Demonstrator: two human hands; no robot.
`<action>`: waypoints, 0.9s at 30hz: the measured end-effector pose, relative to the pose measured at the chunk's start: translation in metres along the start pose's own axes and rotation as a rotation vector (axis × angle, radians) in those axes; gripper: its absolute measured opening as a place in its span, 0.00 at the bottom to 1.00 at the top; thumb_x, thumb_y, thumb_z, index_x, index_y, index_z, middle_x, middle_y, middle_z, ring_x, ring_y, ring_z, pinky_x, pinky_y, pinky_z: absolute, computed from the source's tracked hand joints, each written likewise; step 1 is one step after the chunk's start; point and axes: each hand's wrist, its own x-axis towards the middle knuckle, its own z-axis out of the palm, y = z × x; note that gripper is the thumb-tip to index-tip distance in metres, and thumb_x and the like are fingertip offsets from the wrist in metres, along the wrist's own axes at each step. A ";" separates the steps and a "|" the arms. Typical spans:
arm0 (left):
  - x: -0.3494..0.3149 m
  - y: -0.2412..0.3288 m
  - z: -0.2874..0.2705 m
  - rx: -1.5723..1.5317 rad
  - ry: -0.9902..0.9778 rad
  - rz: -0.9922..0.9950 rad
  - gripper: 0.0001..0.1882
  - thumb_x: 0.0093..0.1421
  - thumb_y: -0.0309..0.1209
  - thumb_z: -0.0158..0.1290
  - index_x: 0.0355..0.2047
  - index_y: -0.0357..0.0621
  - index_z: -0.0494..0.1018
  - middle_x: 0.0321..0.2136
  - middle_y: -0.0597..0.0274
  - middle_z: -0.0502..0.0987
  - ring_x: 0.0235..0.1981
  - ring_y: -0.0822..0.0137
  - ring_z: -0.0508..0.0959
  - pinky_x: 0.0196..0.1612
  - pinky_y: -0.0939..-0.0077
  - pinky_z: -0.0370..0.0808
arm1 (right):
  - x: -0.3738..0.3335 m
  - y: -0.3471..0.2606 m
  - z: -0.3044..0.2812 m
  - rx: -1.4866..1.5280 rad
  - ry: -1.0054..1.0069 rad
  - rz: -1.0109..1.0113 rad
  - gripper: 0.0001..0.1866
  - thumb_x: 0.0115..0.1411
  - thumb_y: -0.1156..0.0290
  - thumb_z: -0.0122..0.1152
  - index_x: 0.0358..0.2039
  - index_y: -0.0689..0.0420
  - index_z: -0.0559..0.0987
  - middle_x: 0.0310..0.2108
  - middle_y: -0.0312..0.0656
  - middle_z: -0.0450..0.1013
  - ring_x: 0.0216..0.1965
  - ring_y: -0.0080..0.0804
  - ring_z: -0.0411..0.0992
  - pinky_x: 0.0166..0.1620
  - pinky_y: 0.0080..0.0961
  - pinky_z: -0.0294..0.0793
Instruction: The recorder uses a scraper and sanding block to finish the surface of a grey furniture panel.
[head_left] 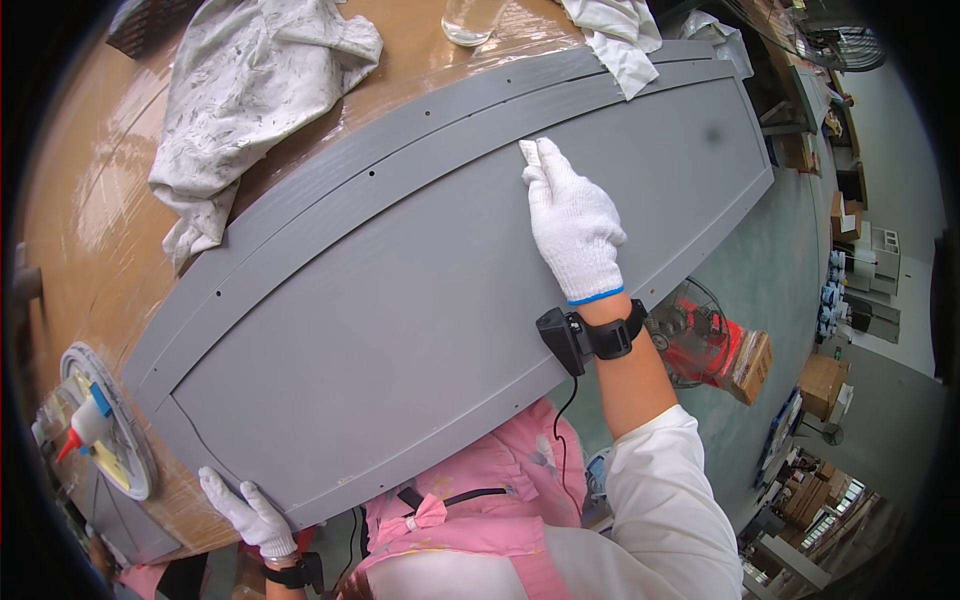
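A long grey panel point(400, 310) with a raised frame around its recessed middle lies across the table. My right hand point(578, 225), in a white knitted glove, reaches over it. Its fingers are closed on a small white folded pad point(531, 153), held against the panel by the far inner edge of the frame. My left hand point(248, 515), also gloved, rests at the panel's near left corner. Its fingers lie stretched and apart on the surface, with nothing in them. A dark smudge point(713, 133) shows near the panel's right end.
A stained white cloth point(265, 90) overlaps the table's far left, and another white cloth point(618, 45) touches the panel's far edge. At left, a white squeeze bottle point(92, 415) with a red tip lies on a round lid point(135, 455). A fan point(690, 330) stands on the floor right.
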 end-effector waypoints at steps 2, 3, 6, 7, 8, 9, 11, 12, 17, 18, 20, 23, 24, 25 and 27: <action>0.000 0.000 0.000 -0.002 -0.002 0.000 0.29 0.68 0.35 0.43 0.64 0.30 0.55 0.65 0.43 0.57 0.68 0.47 0.54 0.69 0.57 0.48 | -0.004 -0.001 0.007 -0.045 0.007 -0.029 0.22 0.68 0.56 0.44 0.60 0.49 0.66 0.26 0.48 0.77 0.31 0.47 0.79 0.32 0.47 0.78; 0.000 0.000 0.000 -0.001 -0.001 0.005 0.29 0.68 0.35 0.43 0.64 0.30 0.55 0.65 0.43 0.57 0.68 0.47 0.54 0.69 0.57 0.48 | -0.005 -0.001 0.009 -0.068 0.011 -0.043 0.22 0.69 0.56 0.44 0.60 0.49 0.66 0.26 0.48 0.77 0.31 0.47 0.79 0.32 0.47 0.78; 0.000 -0.001 0.000 -0.002 0.001 0.011 0.29 0.68 0.35 0.43 0.64 0.30 0.55 0.65 0.43 0.57 0.68 0.47 0.54 0.69 0.56 0.48 | 0.000 0.002 0.004 -0.013 0.041 -0.059 0.22 0.69 0.55 0.43 0.60 0.48 0.67 0.26 0.48 0.77 0.31 0.47 0.78 0.33 0.45 0.78; 0.000 -0.001 0.000 -0.004 0.001 0.009 0.29 0.68 0.35 0.43 0.64 0.30 0.55 0.65 0.43 0.57 0.68 0.47 0.54 0.69 0.56 0.48 | -0.001 0.000 0.003 0.001 0.033 -0.040 0.22 0.69 0.55 0.43 0.60 0.48 0.67 0.27 0.49 0.78 0.31 0.47 0.78 0.33 0.45 0.78; 0.001 0.000 0.000 -0.008 0.003 0.009 0.29 0.68 0.35 0.43 0.64 0.30 0.55 0.65 0.43 0.57 0.68 0.47 0.54 0.69 0.56 0.48 | -0.004 -0.003 0.003 0.015 0.028 -0.018 0.22 0.69 0.54 0.43 0.60 0.48 0.67 0.27 0.49 0.78 0.31 0.48 0.78 0.33 0.45 0.78; 0.002 0.000 0.001 -0.006 0.008 0.015 0.29 0.68 0.35 0.44 0.64 0.29 0.55 0.65 0.43 0.57 0.67 0.47 0.54 0.69 0.56 0.48 | -0.007 -0.006 0.003 0.030 0.023 0.003 0.23 0.68 0.54 0.43 0.60 0.47 0.67 0.28 0.49 0.78 0.31 0.48 0.78 0.33 0.45 0.77; 0.001 -0.003 0.002 -0.005 0.019 0.023 0.29 0.68 0.35 0.44 0.63 0.29 0.56 0.65 0.42 0.57 0.67 0.46 0.54 0.69 0.55 0.49 | -0.014 -0.008 0.009 0.081 -0.022 -0.054 0.23 0.68 0.53 0.45 0.60 0.47 0.68 0.30 0.50 0.79 0.33 0.49 0.78 0.35 0.44 0.78; 0.000 -0.002 0.003 -0.009 0.020 0.015 0.29 0.68 0.35 0.44 0.63 0.29 0.56 0.65 0.42 0.57 0.67 0.46 0.55 0.69 0.55 0.49 | -0.018 -0.008 0.007 0.142 -0.045 -0.113 0.23 0.68 0.53 0.45 0.59 0.47 0.69 0.30 0.49 0.79 0.33 0.49 0.78 0.36 0.44 0.78; 0.000 0.000 0.002 -0.017 0.022 0.014 0.29 0.68 0.35 0.44 0.63 0.28 0.56 0.64 0.42 0.58 0.67 0.46 0.55 0.68 0.55 0.49 | 0.003 0.035 0.000 0.151 0.200 0.035 0.24 0.66 0.52 0.48 0.58 0.48 0.70 0.36 0.51 0.79 0.38 0.50 0.78 0.41 0.45 0.77; 0.000 0.001 0.002 -0.010 0.021 0.011 0.29 0.68 0.35 0.44 0.63 0.28 0.56 0.64 0.42 0.58 0.67 0.46 0.55 0.69 0.55 0.49 | 0.013 0.046 -0.003 0.068 0.230 0.092 0.24 0.66 0.51 0.48 0.58 0.49 0.70 0.38 0.52 0.78 0.39 0.51 0.78 0.42 0.45 0.77; 0.002 0.002 0.001 0.007 0.015 0.003 0.29 0.68 0.35 0.44 0.63 0.29 0.56 0.64 0.42 0.58 0.67 0.46 0.54 0.69 0.55 0.49 | 0.034 0.063 -0.011 -0.097 0.265 0.182 0.24 0.66 0.51 0.47 0.59 0.48 0.68 0.41 0.53 0.77 0.42 0.54 0.77 0.42 0.48 0.77; -0.001 0.001 0.002 -0.001 0.013 -0.011 0.29 0.68 0.35 0.43 0.64 0.30 0.56 0.65 0.43 0.57 0.67 0.46 0.54 0.69 0.55 0.49 | 0.047 0.053 -0.012 -0.229 0.131 0.309 0.25 0.67 0.52 0.46 0.60 0.47 0.66 0.40 0.52 0.78 0.42 0.55 0.77 0.41 0.50 0.78; -0.001 0.001 0.001 0.005 0.011 -0.011 0.28 0.68 0.35 0.43 0.64 0.30 0.56 0.65 0.43 0.57 0.67 0.46 0.54 0.69 0.56 0.49 | 0.044 0.046 -0.010 -0.263 0.104 0.262 0.25 0.67 0.56 0.46 0.61 0.51 0.64 0.38 0.52 0.78 0.40 0.55 0.77 0.38 0.49 0.78; 0.000 0.001 0.001 0.011 0.008 -0.011 0.28 0.68 0.35 0.43 0.64 0.31 0.56 0.65 0.43 0.57 0.67 0.46 0.54 0.69 0.56 0.49 | 0.038 0.038 -0.004 -0.248 0.110 0.209 0.24 0.67 0.58 0.46 0.60 0.54 0.63 0.37 0.53 0.78 0.38 0.55 0.78 0.37 0.47 0.79; 0.001 0.002 0.001 0.016 0.007 -0.013 0.28 0.68 0.34 0.43 0.64 0.31 0.56 0.65 0.43 0.58 0.67 0.47 0.55 0.69 0.56 0.49 | 0.020 0.018 0.005 -0.222 0.130 0.101 0.24 0.66 0.60 0.47 0.60 0.58 0.63 0.35 0.54 0.78 0.34 0.54 0.78 0.34 0.45 0.79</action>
